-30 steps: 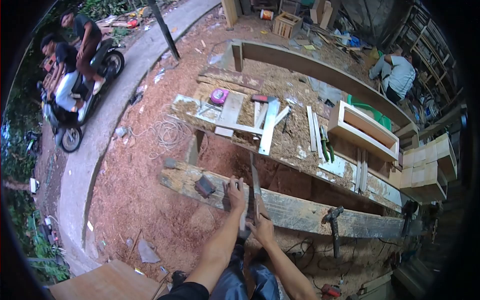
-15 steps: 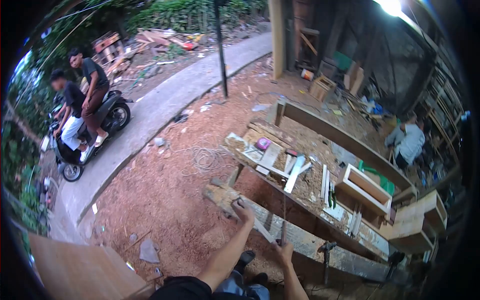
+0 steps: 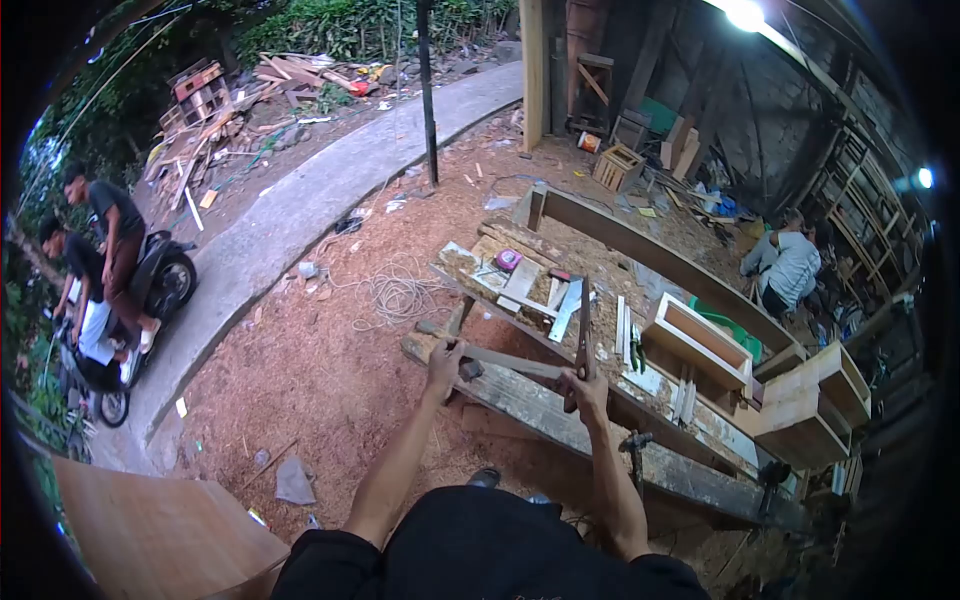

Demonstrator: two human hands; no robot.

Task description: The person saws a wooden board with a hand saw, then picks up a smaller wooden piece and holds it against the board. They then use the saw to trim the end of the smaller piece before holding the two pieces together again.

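Observation:
A thin, flat wooden strip [image 3: 512, 362] spans the space between my two hands, above a worn wooden beam [image 3: 540, 415]. My left hand [image 3: 445, 368] is closed around its left end. At the other end, my right hand [image 3: 586, 392] is closed on the strip and on what looks like a hand saw [image 3: 584, 335], whose dark, narrow blade points away from me. Just right of my left hand is a small dark block [image 3: 470, 370] at the beam. A hammer [image 3: 636, 447] hangs or rests at the beam, right of my right hand.
On the sawdust-covered bench lie a pink tape measure [image 3: 508, 260], pliers [image 3: 637, 350] and an open wooden box [image 3: 700, 345]. More wooden boxes [image 3: 810, 410] stand right. A person [image 3: 790, 270] crouches behind. Two people ride a motorbike [image 3: 160, 280] along the path [image 3: 270, 240].
Both hands have lifted the strip from along the beam and turned it more level. The saw has risen with my right hand. The motorbike has shifted left and down in view.

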